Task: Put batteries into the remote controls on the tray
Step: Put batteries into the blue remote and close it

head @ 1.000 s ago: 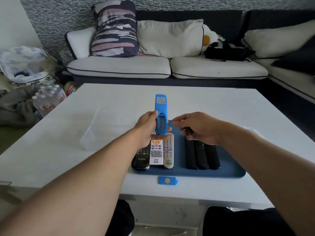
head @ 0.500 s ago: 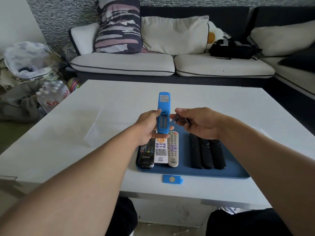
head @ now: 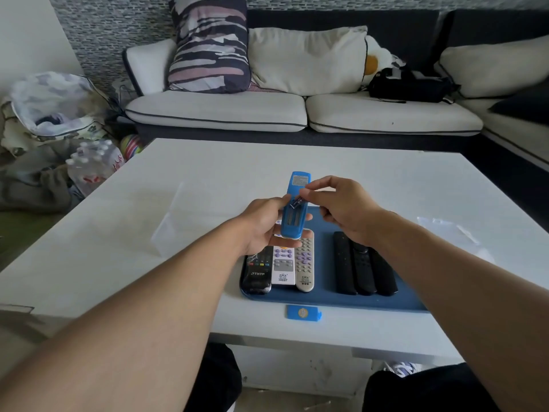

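**Blue remote (head: 294,208): battery going in, risks on file**

Item 1. Right hand (head: 338,208). My fingertips (head: 306,194) pinch a small dark battery (head: 297,202) and hold it at the upper end of the blue remote's open compartment. Risk: the pinch is slight and the battery is round, so I judge it could roll out of my fingertips and drop onto the tray or table. I cannot read its polarity markings from here, so a wrong-way fit is possible.

Item 2. Left hand (head: 267,223). It grips the blue remote back side up, thumb on one edge and fingers wrapped underneath, with the remote tilted away from me. Risk: if I press the battery down hard against a loose grip, the remote may twist or slip.

Item 3. Blue tray (head: 326,298), directly below the blue remote. A black, a white and a grey remote (head: 305,263) lie side by side under my left hand; three black remotes (head: 364,267) lie under my right wrist. Risk: a dropped battery could lodge between them or knock them askew.

Item 4. Blue battery cover (head: 303,312), on the white table (head: 386,185) just nearer to me than the tray, close to the table's edge. Risk: a sweep of my forearm could push it off.

Item 5. Clear plastic wrapper (head: 445,226), on the table to the right of the blue remote. Whether it holds more batteries I cannot tell.
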